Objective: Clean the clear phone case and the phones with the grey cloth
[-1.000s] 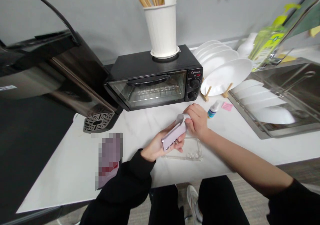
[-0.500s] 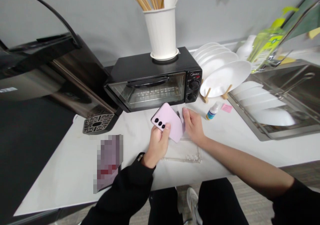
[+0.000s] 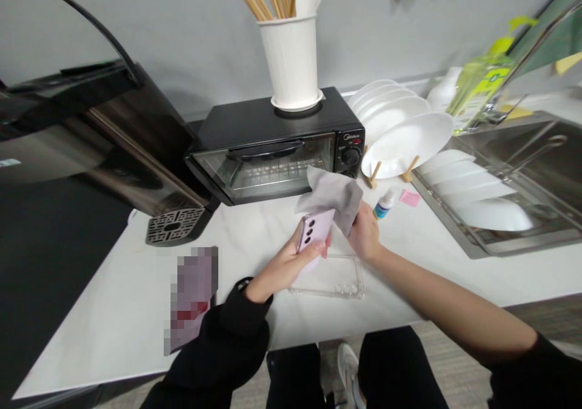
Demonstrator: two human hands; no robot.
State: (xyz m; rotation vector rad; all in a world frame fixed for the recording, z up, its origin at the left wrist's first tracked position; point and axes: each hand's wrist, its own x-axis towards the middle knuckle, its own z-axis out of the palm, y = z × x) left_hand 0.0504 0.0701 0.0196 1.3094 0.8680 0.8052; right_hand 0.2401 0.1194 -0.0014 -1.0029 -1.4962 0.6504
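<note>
A lilac smartphone (image 3: 317,230) is gripped in my left hand (image 3: 291,260), tilted so that its back with three camera lenses shows. Its screen side is hidden. My right hand (image 3: 365,230) is closed on one edge of a grey cleaning cloth (image 3: 334,194), which spreads out beside the top of the phone, in front of the oven. Below both hands, a clear phone case (image 3: 327,288) lies on the white counter (image 3: 254,233). A small spray bottle (image 3: 384,204) with a blue label stands to the right of my right hand, next to a pink sticky note (image 3: 410,197).
A black toaster oven (image 3: 273,118) carries a white cup (image 3: 291,60) of chopsticks. To its right are racked plates (image 3: 409,136), a green soap bottle (image 3: 482,85) and a sink (image 3: 486,248) holding white dishes. A coffee machine (image 3: 150,148) and a blurred-out flat item (image 3: 193,294) are at left.
The grey cloth now hangs unfolded from my right hand, where little of it showed before. My left hand has turned the phone more upright and moved it slightly right.
</note>
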